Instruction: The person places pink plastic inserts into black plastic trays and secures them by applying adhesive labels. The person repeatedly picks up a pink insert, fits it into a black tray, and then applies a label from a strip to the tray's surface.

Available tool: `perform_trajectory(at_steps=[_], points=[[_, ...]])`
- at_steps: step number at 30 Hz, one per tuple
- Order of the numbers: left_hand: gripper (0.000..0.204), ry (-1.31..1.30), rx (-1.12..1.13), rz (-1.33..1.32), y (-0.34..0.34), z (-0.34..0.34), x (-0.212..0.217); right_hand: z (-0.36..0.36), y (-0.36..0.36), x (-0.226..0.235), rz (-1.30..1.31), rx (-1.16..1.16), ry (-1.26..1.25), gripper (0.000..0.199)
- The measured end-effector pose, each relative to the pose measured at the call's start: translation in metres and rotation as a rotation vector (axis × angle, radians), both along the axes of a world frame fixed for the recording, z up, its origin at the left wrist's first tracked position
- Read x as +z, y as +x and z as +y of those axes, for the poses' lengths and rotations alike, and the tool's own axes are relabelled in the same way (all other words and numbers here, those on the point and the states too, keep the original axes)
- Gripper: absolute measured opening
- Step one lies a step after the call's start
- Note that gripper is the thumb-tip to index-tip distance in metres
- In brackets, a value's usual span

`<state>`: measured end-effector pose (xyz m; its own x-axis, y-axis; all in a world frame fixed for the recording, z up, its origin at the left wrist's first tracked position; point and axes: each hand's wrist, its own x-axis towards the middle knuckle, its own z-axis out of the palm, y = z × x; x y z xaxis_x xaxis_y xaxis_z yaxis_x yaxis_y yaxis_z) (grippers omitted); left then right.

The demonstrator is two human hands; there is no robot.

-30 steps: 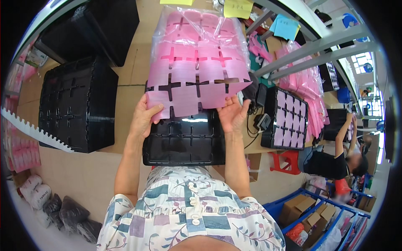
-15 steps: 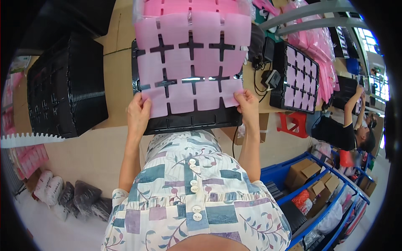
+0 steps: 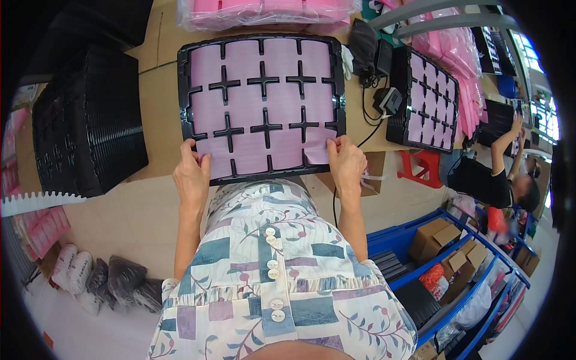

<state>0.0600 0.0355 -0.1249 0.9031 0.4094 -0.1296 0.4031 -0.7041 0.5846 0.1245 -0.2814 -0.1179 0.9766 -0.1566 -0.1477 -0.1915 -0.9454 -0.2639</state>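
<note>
A pink foam sheet (image 3: 282, 99) with cross-shaped cutouts lies over a black plastic tray (image 3: 186, 108) in front of me. The tray's black crosses show through the cutouts. At the sheet's near left corner, my left hand (image 3: 193, 171) pinches the edge between thumb and fingers. My right hand (image 3: 346, 161) pinches the near right corner, which is slightly lifted and folded. Most of the sheet rests flat inside the tray's rim.
Stacked black trays (image 3: 90, 120) stand at the left. Another stack topped with pink sheeting (image 3: 429, 108) is on the right, beside a small power adapter (image 3: 387, 102). Bagged pink sheets (image 3: 270, 12) lie beyond the tray. A co-worker (image 3: 492, 180) works at far right.
The sheet, earlier held raised over the tray and covering its far part, has come down toward me and now lies in the tray. Both hands keep their pinch on its near corners.
</note>
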Motion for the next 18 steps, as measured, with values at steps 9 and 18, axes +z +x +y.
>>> perform_trajectory(at_steps=[9, 18], points=[[0.037, -0.027, -0.009, -0.044, -0.003, 0.003, -0.003, -0.004, 0.004, 0.002, -0.087, 0.015, -0.044, 0.026], [0.041, -0.055, -0.007, -0.023, -0.003, 0.002, 0.000, -0.004, 0.009, 0.005, -0.032, -0.035, -0.046, 0.027]])
